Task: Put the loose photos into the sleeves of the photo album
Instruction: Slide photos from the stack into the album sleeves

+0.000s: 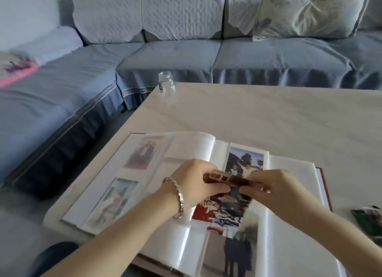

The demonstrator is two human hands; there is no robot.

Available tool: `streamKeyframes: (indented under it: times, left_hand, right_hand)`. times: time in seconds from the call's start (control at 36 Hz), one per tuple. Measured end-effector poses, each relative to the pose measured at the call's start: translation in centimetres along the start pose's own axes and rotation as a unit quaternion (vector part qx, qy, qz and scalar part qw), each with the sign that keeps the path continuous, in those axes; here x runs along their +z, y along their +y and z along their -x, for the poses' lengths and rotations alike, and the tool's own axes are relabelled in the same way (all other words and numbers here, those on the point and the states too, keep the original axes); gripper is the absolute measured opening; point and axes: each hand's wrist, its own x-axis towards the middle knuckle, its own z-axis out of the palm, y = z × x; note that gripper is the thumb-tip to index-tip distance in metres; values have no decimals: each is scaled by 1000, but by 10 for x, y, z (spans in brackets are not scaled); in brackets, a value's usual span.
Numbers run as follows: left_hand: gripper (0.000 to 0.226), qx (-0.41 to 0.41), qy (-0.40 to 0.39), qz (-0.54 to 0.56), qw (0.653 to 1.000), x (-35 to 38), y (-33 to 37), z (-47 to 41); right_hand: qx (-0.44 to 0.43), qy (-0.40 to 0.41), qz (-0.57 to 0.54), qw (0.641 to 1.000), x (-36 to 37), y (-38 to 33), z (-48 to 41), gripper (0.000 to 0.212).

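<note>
Centre frame: my left hand (pixel 194 183) and right hand (pixel 275 187) pinch a brown negative strip (pixel 225 178) at either end, holding it flat over the photo album (pixel 293 173), seemingly for sleeving.

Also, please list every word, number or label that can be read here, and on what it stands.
None is legible.
Glass jar: a small dark mark low on its side, too blurred to read.
Photo album: no writing visible on its photos.
Brown strip pinched by left hand and right hand: no readable marks.
</note>
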Motion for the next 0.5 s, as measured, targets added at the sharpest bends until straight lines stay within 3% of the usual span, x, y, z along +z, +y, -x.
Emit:
streamKeyframes:
  times: [0.08,0.19,0.28,0.33,0.39,0.5]
  left_hand:
    - [12,-40,90,74,992,-8,-12,-1]
    - [53,-145,205,194,948,-16,-28,-2]
    - [80,-215,172,344,897,-21,-40,-2]
    - [58,-216,123,465,850,-23,-46,-2]
    - [27,-209,113,517,822,-23,-51,-1]
    - [11,-213,185,482,829,-26,-69,-5]
  right_hand:
    - [28,50,-87,995,8,-7,-11,18]
    - [79,165,-250,951,16,-15,-25,18]
    - [106,206,-347,909,26,-26,-38,13]
    - [114,204,-368,900,35,-33,-48,13]
    - [108,179,-382,900,44,-41,-57,14]
    - [74,123,-316,938,66,-47,-71,18]
